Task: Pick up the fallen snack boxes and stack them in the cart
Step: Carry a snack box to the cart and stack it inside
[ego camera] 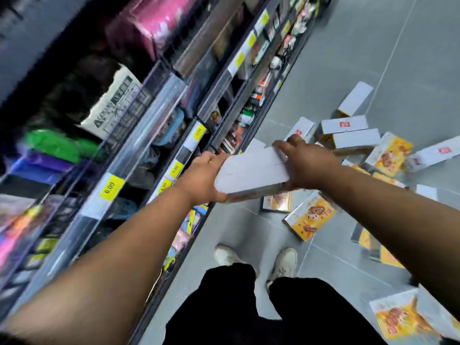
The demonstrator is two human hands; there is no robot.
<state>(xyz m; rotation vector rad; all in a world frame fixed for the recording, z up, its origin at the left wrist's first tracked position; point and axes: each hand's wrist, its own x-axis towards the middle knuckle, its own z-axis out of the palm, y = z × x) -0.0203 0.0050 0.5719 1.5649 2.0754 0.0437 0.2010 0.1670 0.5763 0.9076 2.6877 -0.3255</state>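
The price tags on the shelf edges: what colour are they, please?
The price tags are yellow with dark digits, clearest in the head view.

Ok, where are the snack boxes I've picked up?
The held snack boxes sit mid-frame in the head view, gripped between left hand and right hand, right of the shelving, with fallen boxes on the floor beyond.

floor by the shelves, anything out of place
Yes: yellow-and-white cardboard snack boxes lie scattered at odd angles across the grey tiled floor, some leaning on others. The left hand and right hand grip more.
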